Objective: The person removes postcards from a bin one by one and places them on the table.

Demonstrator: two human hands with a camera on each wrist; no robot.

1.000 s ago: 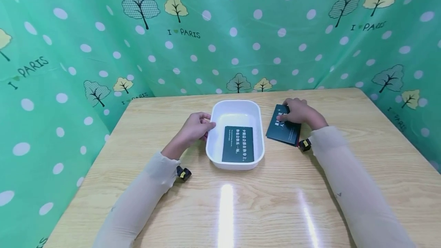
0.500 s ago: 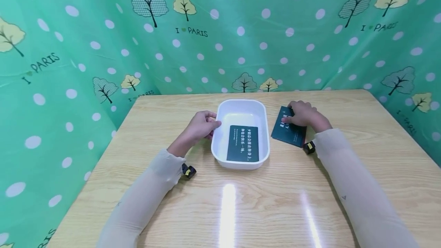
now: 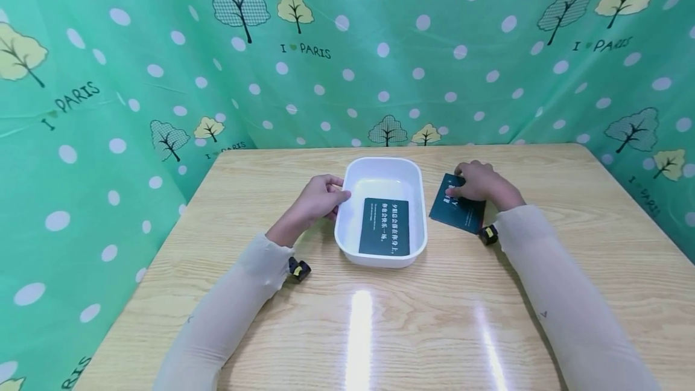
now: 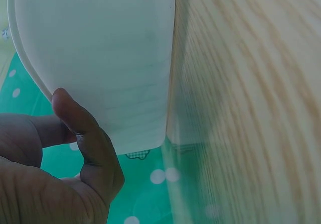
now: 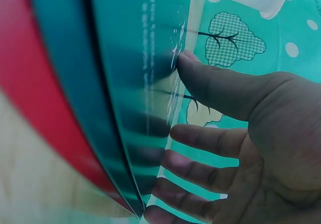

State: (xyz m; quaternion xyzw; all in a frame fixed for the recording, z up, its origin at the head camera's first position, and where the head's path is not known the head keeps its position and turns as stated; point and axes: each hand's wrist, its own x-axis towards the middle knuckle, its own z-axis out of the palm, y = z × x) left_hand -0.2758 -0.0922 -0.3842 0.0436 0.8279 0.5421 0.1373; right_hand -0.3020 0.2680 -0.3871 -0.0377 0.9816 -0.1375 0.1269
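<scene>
My left hand (image 3: 323, 198) grips the left rim of a white plastic tub (image 3: 382, 169), its thumb over the edge. The left wrist view shows the thumb and a finger at the tub wall (image 4: 100, 58). Inside the tub lies a dark green card (image 3: 384, 228) with white lettering. To the right of the tub, my right hand (image 3: 480, 184) rests its thumb and fingertips on a small stack of dark green cards (image 3: 458, 213) on the table. In the right wrist view, these fingertips touch the top card (image 5: 133, 83), and a red layer (image 5: 37, 83) shows below.
A light wood table (image 3: 418, 324) carries everything, with bright reflections near its front. Behind and to the left hangs a green curtain (image 3: 304, 89) with white dots and trees. A small black wrist device (image 3: 298, 269) sits at my left cuff, another (image 3: 488, 235) at the right.
The head view has shifted slightly, so everything sits a little further right. The far edge of the top card at my right hand looks slightly nearer to me. My left hand stays on the tub.
</scene>
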